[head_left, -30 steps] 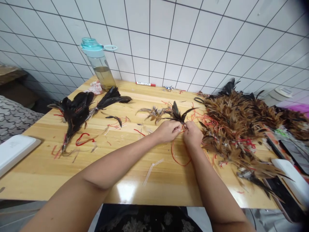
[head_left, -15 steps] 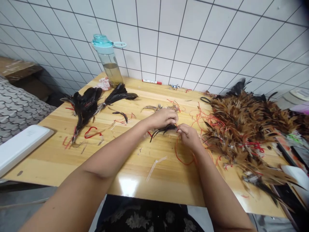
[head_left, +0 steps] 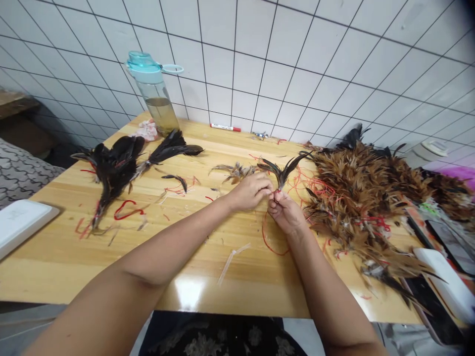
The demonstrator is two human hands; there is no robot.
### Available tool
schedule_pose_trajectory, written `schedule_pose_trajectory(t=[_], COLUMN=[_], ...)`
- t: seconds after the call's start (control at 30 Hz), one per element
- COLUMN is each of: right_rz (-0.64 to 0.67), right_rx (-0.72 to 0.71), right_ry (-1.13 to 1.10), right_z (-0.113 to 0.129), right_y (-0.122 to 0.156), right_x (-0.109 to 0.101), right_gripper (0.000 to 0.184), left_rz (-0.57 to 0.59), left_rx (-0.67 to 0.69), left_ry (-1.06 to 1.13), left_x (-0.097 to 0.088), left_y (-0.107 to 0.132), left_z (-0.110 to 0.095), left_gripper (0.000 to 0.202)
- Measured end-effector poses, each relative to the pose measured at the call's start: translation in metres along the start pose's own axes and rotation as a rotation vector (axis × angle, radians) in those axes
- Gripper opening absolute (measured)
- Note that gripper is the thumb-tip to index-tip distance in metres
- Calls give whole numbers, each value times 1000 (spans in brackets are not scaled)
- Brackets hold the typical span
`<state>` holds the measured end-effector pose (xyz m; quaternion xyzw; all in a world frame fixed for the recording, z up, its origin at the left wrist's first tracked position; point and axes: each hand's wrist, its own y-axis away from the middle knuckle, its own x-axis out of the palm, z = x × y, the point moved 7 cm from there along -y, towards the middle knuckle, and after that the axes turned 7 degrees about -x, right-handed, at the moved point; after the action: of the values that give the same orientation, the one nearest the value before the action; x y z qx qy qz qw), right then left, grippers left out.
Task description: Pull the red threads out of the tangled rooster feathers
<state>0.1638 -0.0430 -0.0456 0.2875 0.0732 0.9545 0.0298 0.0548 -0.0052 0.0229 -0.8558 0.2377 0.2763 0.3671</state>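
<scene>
Above the wooden table (head_left: 260, 291), pinching the dark feather bunch (head_left: 282, 175) by its base in the right hand (head_left: 287, 212), seemingly keeping its plumes fanned free, and pressing together the left hand's (head_left: 249, 191) fingertips just beside, not clearly showing whether gripping red thread (head_left: 263, 230).

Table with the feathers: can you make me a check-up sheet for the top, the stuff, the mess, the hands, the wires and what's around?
Surface: wooden table, shiny near its front edge.
Things: small dark feather bunch; red string.
Clutter: brown feather pile, black feathers, marker, bottle.
Hands: right hand grips the bunch's base; left hand close beside.
Cables: can't tell.
Surroundings: tiled wall behind.
</scene>
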Motion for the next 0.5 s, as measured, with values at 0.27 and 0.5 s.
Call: schedule_pose_trajectory(t=[0.27, 0.5], right_rz=[2, 45], right_rx=[150, 173], right_ry=[-101, -76], right_z=[-11, -14], right_y=[3, 4], right_x=[2, 7], right_gripper=[22, 19], left_rz=[30, 77], left_rx=[19, -355], left_ry=[278, 642], left_x=[0, 13], left_y=[1, 4], left_z=[-13, 16], left_gripper=[9, 9])
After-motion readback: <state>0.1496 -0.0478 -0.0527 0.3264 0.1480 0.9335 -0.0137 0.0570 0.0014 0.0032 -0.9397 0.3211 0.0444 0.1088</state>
